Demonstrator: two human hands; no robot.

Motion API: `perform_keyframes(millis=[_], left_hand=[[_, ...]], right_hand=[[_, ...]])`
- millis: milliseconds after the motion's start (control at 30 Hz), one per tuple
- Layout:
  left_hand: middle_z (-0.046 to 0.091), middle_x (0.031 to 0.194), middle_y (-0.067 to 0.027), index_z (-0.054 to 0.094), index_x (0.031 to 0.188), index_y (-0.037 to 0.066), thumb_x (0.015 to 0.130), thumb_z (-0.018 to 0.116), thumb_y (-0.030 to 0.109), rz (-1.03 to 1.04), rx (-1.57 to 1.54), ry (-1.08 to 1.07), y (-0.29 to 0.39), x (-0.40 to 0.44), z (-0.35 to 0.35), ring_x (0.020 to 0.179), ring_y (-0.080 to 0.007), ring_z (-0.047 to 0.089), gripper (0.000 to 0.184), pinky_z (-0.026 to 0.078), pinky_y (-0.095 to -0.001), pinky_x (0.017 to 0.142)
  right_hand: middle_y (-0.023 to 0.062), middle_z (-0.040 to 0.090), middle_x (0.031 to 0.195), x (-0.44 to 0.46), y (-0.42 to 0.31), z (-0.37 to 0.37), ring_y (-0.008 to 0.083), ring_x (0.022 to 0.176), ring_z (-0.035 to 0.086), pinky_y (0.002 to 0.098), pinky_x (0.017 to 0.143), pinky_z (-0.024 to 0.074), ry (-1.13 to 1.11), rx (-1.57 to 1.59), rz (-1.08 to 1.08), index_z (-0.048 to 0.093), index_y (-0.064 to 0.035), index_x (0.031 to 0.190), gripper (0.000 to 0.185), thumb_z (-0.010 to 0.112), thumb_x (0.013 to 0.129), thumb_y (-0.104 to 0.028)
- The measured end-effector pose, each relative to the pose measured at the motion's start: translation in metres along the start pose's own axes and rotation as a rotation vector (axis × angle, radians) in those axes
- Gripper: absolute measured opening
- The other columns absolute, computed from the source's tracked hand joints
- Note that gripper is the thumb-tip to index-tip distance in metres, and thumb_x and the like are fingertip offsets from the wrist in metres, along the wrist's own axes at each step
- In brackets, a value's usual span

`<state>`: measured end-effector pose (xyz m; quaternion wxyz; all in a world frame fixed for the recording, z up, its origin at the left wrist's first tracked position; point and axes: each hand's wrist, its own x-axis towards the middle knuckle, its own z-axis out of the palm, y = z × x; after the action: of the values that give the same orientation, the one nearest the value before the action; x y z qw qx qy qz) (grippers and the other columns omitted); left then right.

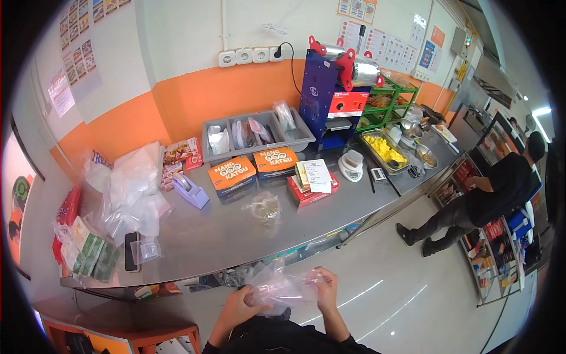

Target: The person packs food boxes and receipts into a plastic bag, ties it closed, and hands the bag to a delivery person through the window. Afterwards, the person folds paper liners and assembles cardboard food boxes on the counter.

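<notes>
A clear plastic bag is stretched between my two hands, in front of the counter's near edge. My left hand grips its left side with the fingers closed. On the other side my right hand pinches the bag near its edge. Whether anything lies inside the bag I cannot make out. Beyond the hands, a small clear plastic bag with something round in it sits on the steel counter.
Two orange MANG KATSU boxes stand before a grey divided tray. To the left are a tape dispenser, plastic bags and a phone. Rightward are a blue sealing machine, a scale and a standing person.
</notes>
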<state>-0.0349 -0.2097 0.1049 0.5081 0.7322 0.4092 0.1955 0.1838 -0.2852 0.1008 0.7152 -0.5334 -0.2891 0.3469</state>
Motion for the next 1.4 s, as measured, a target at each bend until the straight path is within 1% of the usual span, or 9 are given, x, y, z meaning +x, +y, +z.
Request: perform_keyframes(millis=[100, 200, 300, 400, 633, 733, 833, 1167, 1400], left_hand=[[0.047, 0.063, 0.001, 0.048, 0.075, 0.002, 0.078, 0.07, 0.014, 0.088, 0.018, 0.195, -0.038, 0.014, 0.011, 0.058, -0.0068, 0.041, 0.024, 0.036, -0.025, 0.052], [0.049, 0.068, 0.0009, 0.048, 0.074, 0.006, 0.083, 0.06, 0.009, -0.171, -0.912, 0.298, -0.048, 0.025, 0.0, 0.062, -0.0098, 0.047, 0.015, 0.039, -0.0252, 0.056], [0.048, 0.073, 0.0014, 0.048, 0.078, 0.01, 0.086, 0.052, 0.005, 0.098, -1.456, 0.121, 0.007, 0.024, -0.044, 0.067, -0.0106, 0.05, 0.011, 0.04, -0.0227, 0.062], [0.044, 0.076, 0.001, 0.045, 0.082, 0.012, 0.084, 0.054, 0.005, -0.01, -1.543, 0.275, 0.048, 0.019, -0.035, 0.071, -0.0107, 0.048, 0.012, 0.039, -0.0218, 0.065], [0.04, 0.091, -0.001, 0.043, 0.093, 0.011, 0.071, 0.062, 0.002, 0.313, -0.873, 0.149, 0.031, 0.024, -0.053, 0.078, -0.0084, 0.044, 0.031, 0.039, -0.0239, 0.07], [0.043, 0.099, -0.0056, 0.042, 0.105, 0.009, 0.065, 0.07, 0.005, 0.317, -0.36, 0.025, 0.013, 0.026, -0.03, 0.087, -0.0112, 0.047, 0.049, 0.041, -0.0247, 0.077], [0.054, 0.099, -0.0101, 0.048, 0.106, 0.004, 0.065, 0.074, 0.009, 0.457, 0.115, 0.085, 0.01, 0.024, 0.021, 0.09, -0.0145, 0.055, 0.049, 0.045, -0.0284, 0.079], [0.067, 0.08, -0.0099, 0.067, 0.095, -0.005, 0.069, 0.065, -0.004, 0.201, -0.359, 0.428, 0.011, 0.033, -0.013, 0.073, -0.0142, 0.063, 0.026, 0.049, -0.0252, 0.069], [0.069, 0.085, -0.0127, 0.069, 0.104, 0.004, 0.066, 0.066, -0.007, 0.427, 0.168, 0.43, 0.031, 0.017, -0.011, 0.071, -0.0198, 0.066, 0.04, 0.052, -0.0283, 0.065]], right_hand=[[-0.0007, 0.056, 0.068, -0.008, -0.002, 0.011, 0.0078, 0.063, 0.053, 0.0234, 0.057, 0.0424, 0.007, 0.421, 0.199, 0.056, -0.0048, 0.071, 0.009, 0.053, 0.079, -0.002], [0.002, 0.055, 0.066, -0.02, -0.014, 0.017, 0.0093, 0.059, 0.052, 0.0244, 0.055, 0.042, -0.125, -0.027, -0.033, 0.054, -0.0039, 0.072, 0.005, 0.059, 0.075, -0.003], [0.0056, 0.053, 0.064, -0.03, -0.048, 0.031, 0.0114, 0.056, 0.05, 0.025, 0.053, 0.0406, -0.333, -0.684, -0.052, 0.053, -0.0023, 0.075, 0.013, 0.065, 0.069, -0.003], [0.0088, 0.05, 0.067, -0.021, -0.019, 0.021, 0.0143, 0.059, 0.047, 0.0285, 0.056, 0.0412, -0.312, -0.641, -0.004, 0.053, -0.0023, 0.081, 0.025, 0.069, 0.063, -0.007], [0.0112, 0.042, 0.105, -0.003, -0.021, -0.022, 0.0212, 0.1, 0.047, 0.0302, 0.082, 0.0391, -0.725, -0.456, -0.114, 0.046, -0.0068, 0.111, 0.049, 0.065, 0.068, 0.001], [-0.0012, 0.04, 0.077, 0.007, -0.017, -0.018, 0.0085, 0.073, 0.042, 0.0226, 0.064, 0.0346, -0.243, -0.181, -0.046, 0.046, -0.0075, 0.077, 0.021, 0.061, 0.071, 0.007], [-0.0069, 0.034, 0.057, 0.012, -0.023, -0.001, 0.0031, 0.056, 0.033, 0.0208, 0.051, 0.0271, 0.083, -0.131, 0.055, 0.032, -0.0085, 0.055, 0.042, 0.068, 0.076, -0.001], [0.0064, 0.056, 0.068, -0.006, -0.045, 0.01, 0.0236, 0.057, 0.059, 0.0281, 0.05, 0.0458, -0.399, -1.006, -0.55, 0.067, -0.0073, 0.095, 0.035, 0.066, 0.062, 0.004], [0.0131, 0.068, 0.088, 0.001, -0.049, -0.004, 0.0165, 0.076, 0.065, 0.0232, 0.074, 0.048, -0.05, -0.484, -0.315, 0.067, 0.0004, 0.099, 0.038, 0.054, 0.065, 0.011]])
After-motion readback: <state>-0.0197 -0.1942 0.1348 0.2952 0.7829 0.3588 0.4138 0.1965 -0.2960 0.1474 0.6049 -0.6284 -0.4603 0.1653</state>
